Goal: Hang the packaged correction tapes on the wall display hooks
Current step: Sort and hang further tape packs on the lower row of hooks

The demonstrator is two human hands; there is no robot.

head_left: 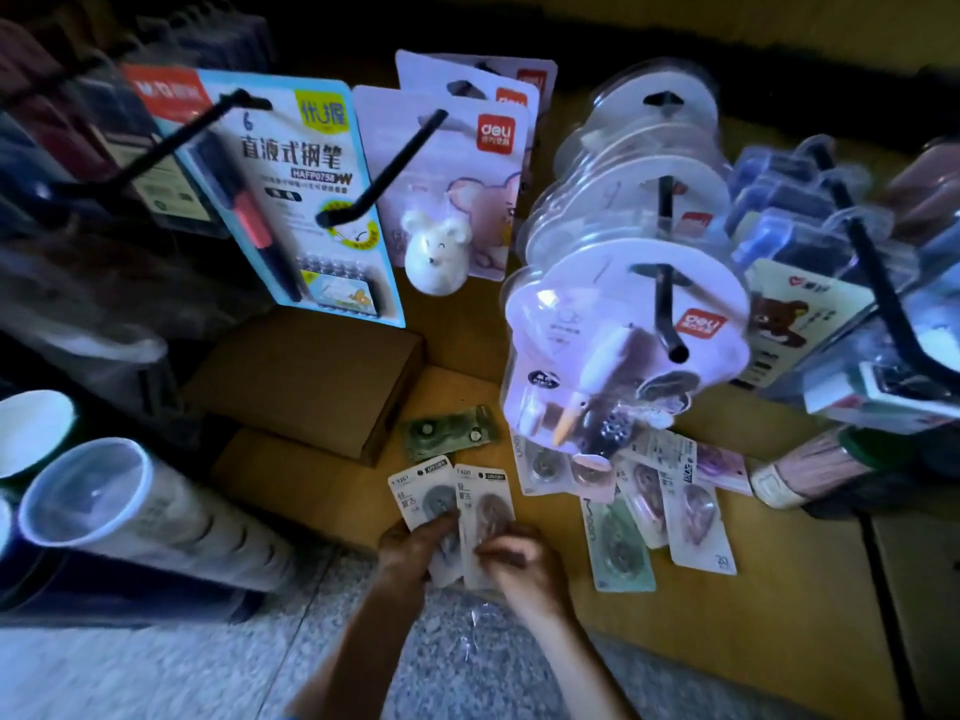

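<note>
Low in the middle, my left hand [415, 550] grips one packaged correction tape [418, 493] by its lower end. Right beside it, my right hand [519, 561] holds a second packaged correction tape [480, 493], the two cards side by side. Several more packaged tapes [691, 511] lie spread on the brown surface to the right, and a green one [449, 433] lies just above my hands. Black wall display hooks stick out toward me: one [400, 163] carries mouse-shaped packs, another [667, 309] carries clear blister packs.
A blue fountain-pen card [291, 200] hangs on a hook at the upper left. A closed cardboard box [306, 376] sits left of my hands. Clear cylinder tubs [104, 501] lie at the lower left. Dark blister packs [810, 210] hang on hooks at the right. Speckled floor lies below.
</note>
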